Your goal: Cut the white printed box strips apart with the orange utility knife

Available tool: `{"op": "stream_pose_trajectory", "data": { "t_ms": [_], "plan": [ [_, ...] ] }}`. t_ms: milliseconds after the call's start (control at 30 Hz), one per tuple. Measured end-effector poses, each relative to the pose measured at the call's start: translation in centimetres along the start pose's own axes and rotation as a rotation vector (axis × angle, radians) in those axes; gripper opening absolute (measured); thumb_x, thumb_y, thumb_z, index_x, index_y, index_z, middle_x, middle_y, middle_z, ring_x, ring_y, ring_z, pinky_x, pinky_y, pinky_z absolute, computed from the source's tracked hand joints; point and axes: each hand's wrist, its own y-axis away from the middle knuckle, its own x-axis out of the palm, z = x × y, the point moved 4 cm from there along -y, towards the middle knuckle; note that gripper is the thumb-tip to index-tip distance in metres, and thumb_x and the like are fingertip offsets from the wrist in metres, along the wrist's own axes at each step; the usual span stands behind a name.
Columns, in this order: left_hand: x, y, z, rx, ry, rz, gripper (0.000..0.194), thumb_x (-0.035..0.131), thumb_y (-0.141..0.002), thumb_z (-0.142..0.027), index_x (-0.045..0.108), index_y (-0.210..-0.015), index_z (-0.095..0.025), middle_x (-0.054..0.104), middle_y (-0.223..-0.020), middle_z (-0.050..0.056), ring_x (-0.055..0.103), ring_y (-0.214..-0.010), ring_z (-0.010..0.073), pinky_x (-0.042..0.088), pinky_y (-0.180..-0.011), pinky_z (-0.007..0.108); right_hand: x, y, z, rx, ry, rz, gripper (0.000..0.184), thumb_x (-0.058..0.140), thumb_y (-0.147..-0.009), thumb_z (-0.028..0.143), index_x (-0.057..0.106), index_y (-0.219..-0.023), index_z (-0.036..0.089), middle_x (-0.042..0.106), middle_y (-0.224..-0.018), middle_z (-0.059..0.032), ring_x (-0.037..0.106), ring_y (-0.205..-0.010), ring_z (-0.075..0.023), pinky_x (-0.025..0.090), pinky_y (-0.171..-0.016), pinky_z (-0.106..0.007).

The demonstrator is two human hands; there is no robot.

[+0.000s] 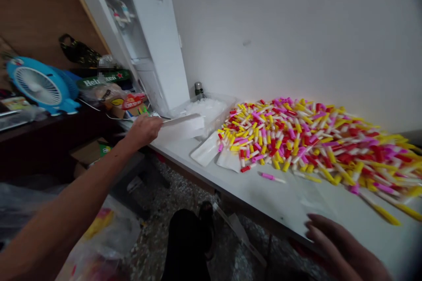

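Note:
At the table's left end my left hand (144, 131) is closed on the near edge of a white flat piece (184, 127), like a folded sheet or bag; blur hides its exact kind. My right hand (343, 246) is low on the right by the front edge of the table, blurred, fingers stretched out and holding nothing visible. A large heap of small plastic tubes (296, 136) in yellow, red, pink and white covers the table between and beyond my hands. One pink and white tube (268, 176) lies apart in front of the heap.
A clear plastic tub (224, 107) with whitish contents stands behind the white piece, near a dark bottle (198, 89) and a white water dispenser (158, 39). White flat sheets (206, 149) lie at the heap's left. A blue fan (39, 85) stands far left.

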Motion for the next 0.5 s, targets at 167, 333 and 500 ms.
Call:
{"op": "stream_pose_trajectory", "data": {
  "t_ms": [167, 333, 500],
  "plan": [
    [-10.6, 3.5, -5.1, -0.028, 0.097, -0.031, 0.027, 0.05, -0.098, -0.038, 0.061, -0.086, -0.017, 0.058, -0.073, 0.003, 0.052, -0.07, 0.0186, 0.038, -0.072, 0.029, 11.3, -0.2, 10.6, -0.043, -0.478, 0.36, 0.077, 0.074, -0.083, 0.069, 0.057, -0.144, 0.026, 0.063, -0.145, -0.0165, 0.064, -0.126, -0.034, 0.054, -0.108, -0.051],
    [-12.3, 6.5, -13.2, -0.033, 0.668, -0.003, 0.032, 0.052, -0.095, -0.047, 0.056, -0.076, -0.021, 0.06, -0.071, 0.001, 0.053, -0.065, 0.0171, 0.037, -0.059, 0.027, 13.4, 0.6, 18.7, -0.172, -0.747, 0.495, 0.095, 0.085, -0.079, 0.058, 0.041, -0.157, 0.026, 0.05, -0.159, -0.015, 0.054, -0.138, -0.0313, 0.048, -0.113, -0.049],
    [-8.4, 9.0, -19.7, -0.138, 1.146, 0.155, 0.033, 0.067, -0.085, -0.053, 0.069, -0.087, -0.02, 0.068, -0.075, 0.003, 0.057, -0.062, 0.0188, 0.042, -0.052, 0.026, 11.2, 1.4, 19.0, -0.209, -0.861, 0.46, 0.046, 0.078, -0.087, 0.046, 0.068, -0.125, 0.022, 0.075, -0.12, -0.0059, 0.068, -0.109, -0.0252, 0.053, -0.097, -0.039]
  ]
}}
